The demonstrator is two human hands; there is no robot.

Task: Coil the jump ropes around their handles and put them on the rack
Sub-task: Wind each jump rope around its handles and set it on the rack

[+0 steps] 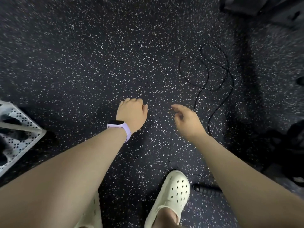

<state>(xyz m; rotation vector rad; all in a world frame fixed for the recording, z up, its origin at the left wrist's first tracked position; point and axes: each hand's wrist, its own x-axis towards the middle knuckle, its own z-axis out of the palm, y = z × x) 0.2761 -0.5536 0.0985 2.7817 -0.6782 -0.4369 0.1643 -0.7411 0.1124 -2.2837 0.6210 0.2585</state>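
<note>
Clearly, coiling is not yet starting: the jump rope (212,74) is lying loose on the floor (98,55), left hand (132,115) curled empty, right hand (186,120) relaxed, holding nothing.

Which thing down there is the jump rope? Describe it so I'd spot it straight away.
Start from the dark speckled floor and look ahead of the right hand. The jump rope is the thin black cord lying there in loose loops, with one strand trailing back toward the person. Nothing else nearby is so thin and curly.
</note>
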